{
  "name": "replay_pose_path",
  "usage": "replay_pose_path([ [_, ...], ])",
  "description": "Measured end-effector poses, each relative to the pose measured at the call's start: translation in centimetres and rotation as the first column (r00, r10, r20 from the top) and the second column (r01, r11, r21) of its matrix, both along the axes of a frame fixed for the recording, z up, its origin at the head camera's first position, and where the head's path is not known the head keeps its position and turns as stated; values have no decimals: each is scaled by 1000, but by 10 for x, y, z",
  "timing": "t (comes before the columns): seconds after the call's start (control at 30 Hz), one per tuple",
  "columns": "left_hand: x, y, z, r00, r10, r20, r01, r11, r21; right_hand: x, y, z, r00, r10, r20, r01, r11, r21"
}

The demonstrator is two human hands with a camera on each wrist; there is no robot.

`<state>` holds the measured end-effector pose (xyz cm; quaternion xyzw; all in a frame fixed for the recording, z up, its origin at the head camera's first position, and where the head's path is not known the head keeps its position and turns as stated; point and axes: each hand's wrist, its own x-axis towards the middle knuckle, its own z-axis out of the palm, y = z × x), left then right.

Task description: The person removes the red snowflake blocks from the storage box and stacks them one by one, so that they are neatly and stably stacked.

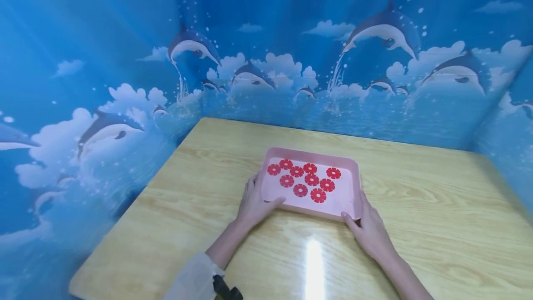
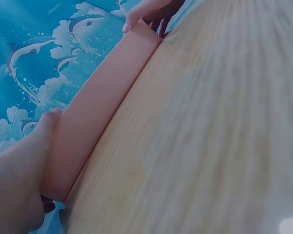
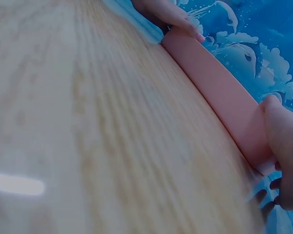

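A shallow pink rectangular tray (image 1: 339,198) rests on the wooden table. Inside it lie several red, round, notched plastic discs (image 1: 322,195), spread over its floor in one layer. My left hand (image 1: 255,205) grips the tray's left near corner, its thumb over the front rim and the fingers along the side. At the right near corner, my right hand (image 1: 370,230) holds the tray in the same way. Both wrist views show the tray's front wall (image 2: 95,112) low against the tabletop. The fingertips under or behind the tray are partly hidden.
The light wood-grain table (image 1: 437,216) extends on every side of the tray. Blue curtains (image 1: 283,22) printed with dolphins and clouds hang behind the table and at both sides. A bright light reflection (image 1: 314,267) falls on the table in front of the tray.
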<state>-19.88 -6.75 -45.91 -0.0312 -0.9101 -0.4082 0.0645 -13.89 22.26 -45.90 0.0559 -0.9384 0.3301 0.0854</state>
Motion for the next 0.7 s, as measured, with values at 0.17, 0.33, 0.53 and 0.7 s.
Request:
replay_pose_path([
  [0.17, 4, 0, -1, 1000, -3, -16, 3, 1000, 1, 4, -1, 1, 1000, -9, 0, 9, 1000, -1],
  [0.33, 9, 2, -1, 999, -15, -40, 15, 1000, -8, 10, -1, 2, 1000, -20, 15, 20, 1000, -7],
  [0.53, 13, 4, -3, 998, -27, -56, 26, 999, -19, 15, 1, 3, 1000, -21, 17, 21, 1000, -7],
  [0.7, 15, 3, -2, 997, -32, -72, 29, 999, -38, 18, 0, 3, 1000, -21, 16, 21, 1000, -9],
])
